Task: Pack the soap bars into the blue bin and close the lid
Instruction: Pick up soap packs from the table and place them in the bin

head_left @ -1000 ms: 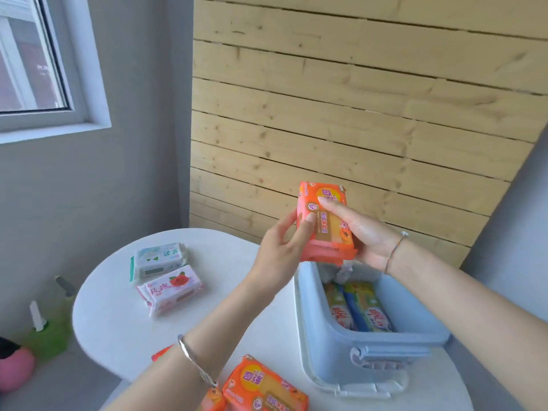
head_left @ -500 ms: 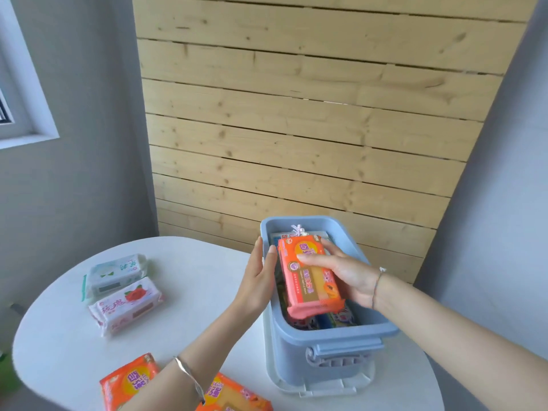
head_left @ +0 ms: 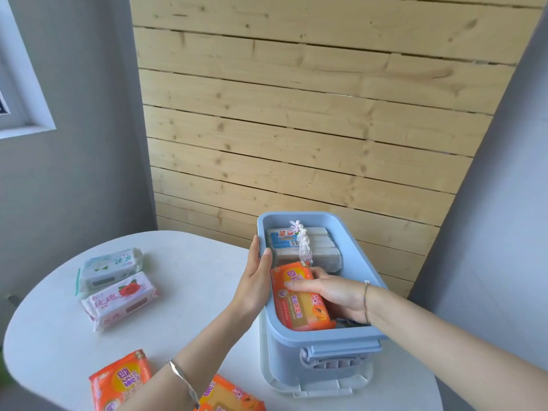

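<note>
As the right hand (head_left: 338,295) grips an orange soap pack (head_left: 299,310) inside the blue bin (head_left: 323,336), the left hand (head_left: 252,283) touches the rim. Its fingers lie straight.

Blue bin (head_left: 326,337) on round white table (head_left: 192,292), open at top; white lid (head_left: 314,391) under it. R hand (head_left: 335,292) inside bin, grips orange soap pack (head_left: 299,307), thumb across its top; pack tilted, at near end. L hand (head_left: 255,280) flat on bin's left wall, thumb on rim. Far end: pale bars w/ ribbon (head_left: 320,250). On table, left: green-white pack (head_left: 109,266) beside pink rose pack (head_left: 118,301). Near edge: second orange pack (head_left: 118,378), third orange pack (head_left: 234,396), L forearm between.
</note>
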{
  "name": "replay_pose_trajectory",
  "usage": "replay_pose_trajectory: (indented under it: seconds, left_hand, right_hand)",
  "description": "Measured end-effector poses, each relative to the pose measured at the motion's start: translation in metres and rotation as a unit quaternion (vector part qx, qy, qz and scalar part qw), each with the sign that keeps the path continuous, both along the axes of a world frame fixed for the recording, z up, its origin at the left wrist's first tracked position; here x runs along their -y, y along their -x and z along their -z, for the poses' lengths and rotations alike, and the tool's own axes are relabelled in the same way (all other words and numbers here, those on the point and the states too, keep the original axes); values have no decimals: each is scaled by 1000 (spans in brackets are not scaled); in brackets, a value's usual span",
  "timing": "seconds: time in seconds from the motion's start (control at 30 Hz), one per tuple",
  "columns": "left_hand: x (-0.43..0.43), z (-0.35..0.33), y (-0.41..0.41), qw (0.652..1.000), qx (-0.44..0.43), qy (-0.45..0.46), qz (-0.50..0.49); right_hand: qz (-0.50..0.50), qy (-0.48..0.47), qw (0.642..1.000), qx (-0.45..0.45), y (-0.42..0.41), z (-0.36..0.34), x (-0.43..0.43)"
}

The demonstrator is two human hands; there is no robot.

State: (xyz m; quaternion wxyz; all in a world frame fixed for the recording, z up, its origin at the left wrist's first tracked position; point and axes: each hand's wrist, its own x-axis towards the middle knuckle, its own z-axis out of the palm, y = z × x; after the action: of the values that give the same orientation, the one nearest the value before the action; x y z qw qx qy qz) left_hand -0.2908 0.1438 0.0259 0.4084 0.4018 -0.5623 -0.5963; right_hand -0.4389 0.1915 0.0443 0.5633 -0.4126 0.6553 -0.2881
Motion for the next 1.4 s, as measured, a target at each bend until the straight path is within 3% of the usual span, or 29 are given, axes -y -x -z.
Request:
replay_pose_trajectory:
  seconds: [0.2,0.3,0.57,0.7,0.8,0.9,1.03,1.1,1.23,1.4]
  left_hand:
    - [1,0,0,1000,-3,-4,-1]
    - [2,1,1,1000,-1,-6,-1]
    - [-4,-5,0,1000,16,2,6]
    - [-14,-8,-20,997,68,28,27]
    - [-15,0,-51,990,128,54,35]
    - [-11,10,-97,969,227,89,29]
    - [-13,25,-166,902,406,143,39]
    - [-15,32,-197,875,462,138,51]
    - [-28,49,-234,852,503,78,124]
    - [-50,72,-247,843,504,115,147]
  right_hand:
    - [-150,35,963,-222,3,-9,-3]
    - [-180,34,958,-219,-2,-6,-4]
    - [-154,38,963,-217,-9,-4,-7]
    - [-122,53,930,-343,-10,-18,-12]
    - [-76,142,883,-442,-12,-39,-15]
    - [-66,245,882,-396,-30,-57,-19]
    - [-108,329,896,-277,-77,-63,-33]
    - [-167,308,899,-262,-102,-56,-38]
    - [-264,180,902,-290,-139,-24,-43]
    - [-236,163,910,-299,-153,31,-49]
